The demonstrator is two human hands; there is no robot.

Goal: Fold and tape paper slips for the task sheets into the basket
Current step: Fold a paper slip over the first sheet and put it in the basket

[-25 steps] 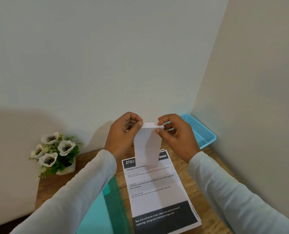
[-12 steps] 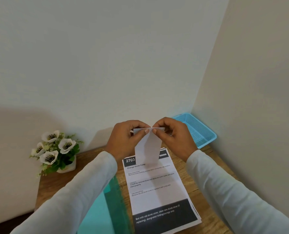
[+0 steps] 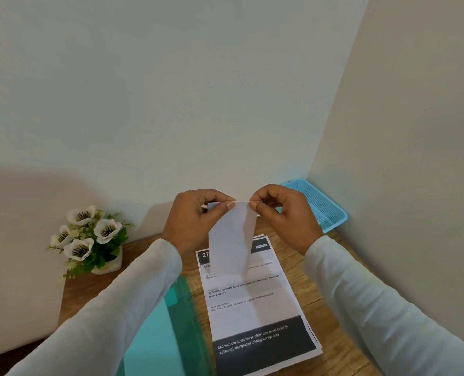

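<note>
The paper slip (image 3: 232, 240) is held in the air above the task sheets (image 3: 252, 302), hanging downward from its top edge. The left hand (image 3: 195, 221) pinches that edge at the left corner between thumb and curled fingers; the right hand (image 3: 282, 215) pinches the right corner in the same way. The sheets lie stacked on the worktop (image 3: 293, 270). The basket (image 3: 326, 210) sits in the far right corner, behind the right hand. A green folder (image 3: 155, 335) lies left of the sheets, and a flower pot (image 3: 89, 240) stands further left.

Judged step: aligning the top edge before creasing.

Hazards:
- Uneven pinch points may skew the edges, giving a crooked crease.
- The lower end hangs free; a loosened pinch could drop the slip onto the sheets.
- No tape is visible, so the fold may spring open before sealing.
</note>
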